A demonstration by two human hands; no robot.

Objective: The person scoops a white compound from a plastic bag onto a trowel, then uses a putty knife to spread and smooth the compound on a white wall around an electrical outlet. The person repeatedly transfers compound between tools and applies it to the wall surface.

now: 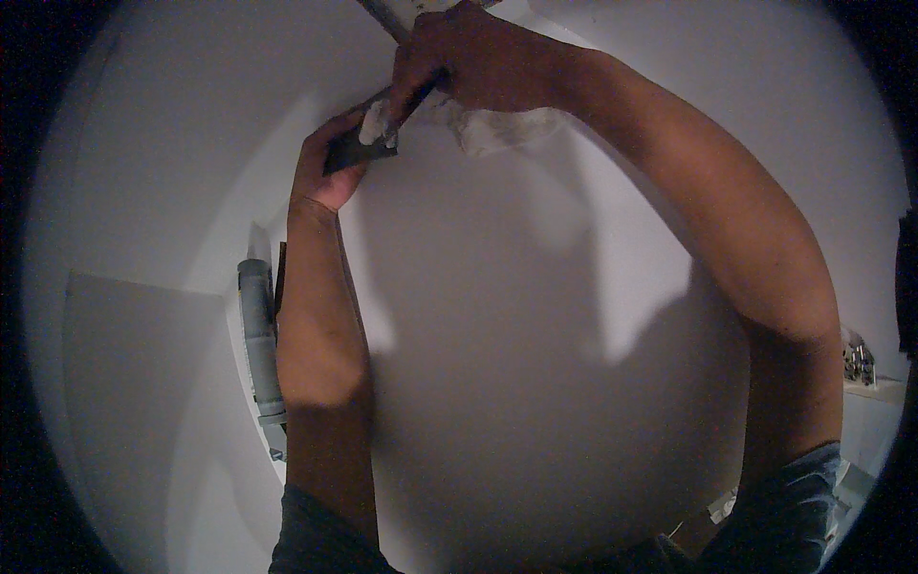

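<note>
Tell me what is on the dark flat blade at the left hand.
A whitish, paste-like lump shows on the dark flat blade in the left hand. The right hand and its dark tool block part of the view; whatever they cover cannot be seen.

Wall (478,287) below the right hand (469,62): smooth, matt. Whitish patch (507,131) just under that hand: rough, uneven. Dark flat blade (349,158) at the left hand (314,163): dull, smeared with matt white paste (373,124).
</note>
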